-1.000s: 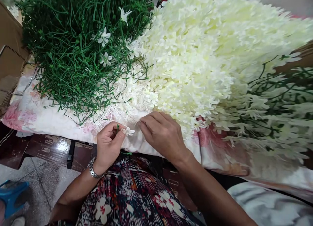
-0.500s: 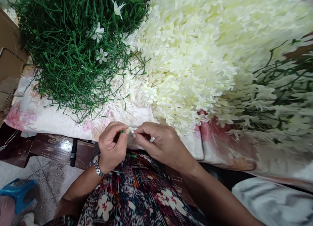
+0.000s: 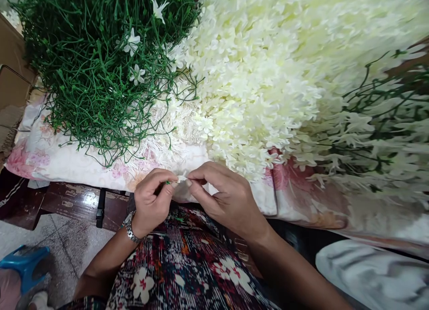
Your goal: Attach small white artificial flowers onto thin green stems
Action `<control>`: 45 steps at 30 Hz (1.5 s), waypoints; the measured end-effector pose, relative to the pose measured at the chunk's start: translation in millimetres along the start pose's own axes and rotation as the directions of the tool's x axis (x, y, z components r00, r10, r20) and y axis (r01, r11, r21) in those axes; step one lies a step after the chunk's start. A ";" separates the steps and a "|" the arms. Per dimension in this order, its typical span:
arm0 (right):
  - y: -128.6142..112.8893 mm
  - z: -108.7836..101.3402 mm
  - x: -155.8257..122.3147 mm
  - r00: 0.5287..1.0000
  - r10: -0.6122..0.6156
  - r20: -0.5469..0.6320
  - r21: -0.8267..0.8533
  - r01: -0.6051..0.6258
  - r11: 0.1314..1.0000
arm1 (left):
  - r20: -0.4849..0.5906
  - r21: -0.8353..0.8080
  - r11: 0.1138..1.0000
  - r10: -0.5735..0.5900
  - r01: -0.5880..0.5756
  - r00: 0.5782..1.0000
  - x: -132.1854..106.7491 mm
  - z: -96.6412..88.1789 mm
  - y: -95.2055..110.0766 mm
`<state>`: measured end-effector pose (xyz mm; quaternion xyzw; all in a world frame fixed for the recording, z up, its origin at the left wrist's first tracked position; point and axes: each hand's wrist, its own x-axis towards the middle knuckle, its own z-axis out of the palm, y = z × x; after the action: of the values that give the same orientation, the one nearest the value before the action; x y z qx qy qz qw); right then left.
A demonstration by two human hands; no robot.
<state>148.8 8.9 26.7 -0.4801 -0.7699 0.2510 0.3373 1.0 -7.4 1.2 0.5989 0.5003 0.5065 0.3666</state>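
Close to my lap, my left hand (image 3: 154, 198) pinches a small artificial flower stem, of which a green bit (image 3: 168, 182) shows at the fingertips. My right hand (image 3: 225, 194) has thumb and forefinger pinched on a small white artificial flower (image 3: 182, 178) at the other end. The two hands almost meet around it, and the fingers partly hide it. Beyond the left hand lies a heap of green plastic stems (image 3: 90, 86). White thread-like pieces (image 3: 179, 120) lie beside it. A large mound of creamy white petals (image 3: 254, 86) spreads beyond my right hand.
Flowers with green stems (image 3: 362, 144) lie at the right. Several white blossoms, one a white flower (image 3: 136, 74), rest on the green heap. A floral cloth (image 3: 77, 167) covers the work surface. A blue stool (image 3: 25, 265) stands on the floor at left, by a cardboard box (image 3: 13, 55).
The right hand has shifted slightly right, and a little more of the white flower shows between the hands. The left hand keeps its pinch. The whole view has moved a little.
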 end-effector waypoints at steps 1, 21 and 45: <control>-0.5 1.4 -0.6 0.999 -0.020 -0.033 -0.026 0.019 0.999 | -0.006 -0.069 0.993 -0.093 0.093 0.996 -0.3 0.8 -0.3; -0.5 10.9 -3.9 0.972 -0.196 -0.133 -0.382 0.132 0.915 | -0.081 -0.106 0.982 -0.162 0.153 0.983 -2.3 7.1 0.9; 0.7 6.7 -6.3 0.962 -0.262 -0.081 -0.086 0.255 0.963 | 0.181 -0.255 0.936 -0.202 0.244 0.963 0.3 -1.7 -2.8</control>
<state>146.1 3.0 20.2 -0.3987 -0.8185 0.1536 0.3841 -1.3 -6.6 -0.9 0.5181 0.4608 0.4790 0.5383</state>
